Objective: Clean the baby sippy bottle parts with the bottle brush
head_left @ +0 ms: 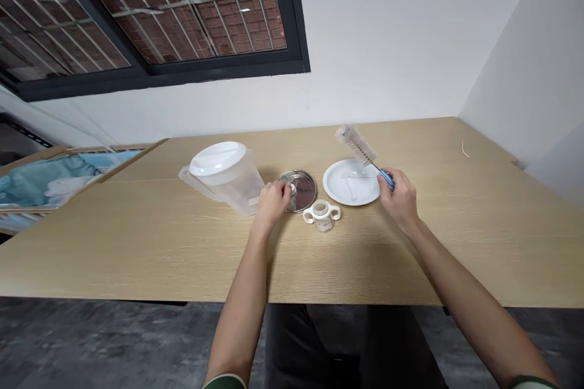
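The brush point(365, 152) at right has whitish bristles point(353, 140) and a blue handle point(387, 179), the plate point(331, 188) is white, the dish point(305, 185) silvery, the near cup point(322, 215) mostly white, the left pitcher point(228, 179) milky white, and the counter point(182, 255) pale tan with wood grain.

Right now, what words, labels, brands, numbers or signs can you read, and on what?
None legible.
Two-handled cup: reddish print on its front, too small and blurred to read.
Pitcher, white plate, brush: no text I can make out.

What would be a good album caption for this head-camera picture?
Right hand holding a blue-handled brush near a white plate, left hand at a round metal tray.
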A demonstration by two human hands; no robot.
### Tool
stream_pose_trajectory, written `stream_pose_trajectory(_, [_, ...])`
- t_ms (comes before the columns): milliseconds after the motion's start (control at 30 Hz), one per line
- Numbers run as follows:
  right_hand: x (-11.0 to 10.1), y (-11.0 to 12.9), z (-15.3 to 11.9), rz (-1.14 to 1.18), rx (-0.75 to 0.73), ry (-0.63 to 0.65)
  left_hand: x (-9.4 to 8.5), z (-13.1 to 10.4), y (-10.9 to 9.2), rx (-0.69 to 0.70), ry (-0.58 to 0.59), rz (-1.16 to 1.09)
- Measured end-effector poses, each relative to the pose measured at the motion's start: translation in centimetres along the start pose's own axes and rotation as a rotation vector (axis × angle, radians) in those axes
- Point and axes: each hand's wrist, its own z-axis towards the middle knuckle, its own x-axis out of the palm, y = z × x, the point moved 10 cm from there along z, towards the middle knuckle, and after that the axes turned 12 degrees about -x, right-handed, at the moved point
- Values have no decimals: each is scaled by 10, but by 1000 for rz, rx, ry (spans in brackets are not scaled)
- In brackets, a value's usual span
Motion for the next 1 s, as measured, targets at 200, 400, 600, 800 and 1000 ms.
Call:
stream_pose_trajectory(200, [-8,-20,2,-7,86,-76,-20,4,-20,-109,5,-345])
stream_pose_trajectory(400, [-17,-38,3,22,170,-167,-11,26,-107,109,276,-481])
stream_pose_trajectory(600, [-20,-48,3,60,232,-202,43,30,-172,253,581,-50])
stream_pose_trajectory(800, [-23,-53,4,82,264,-230,83,42,-180,197,720,125])
stream_pose_trajectory(1000, [-20,-55,2,85,299,-215,82,52,-171,176,693,159])
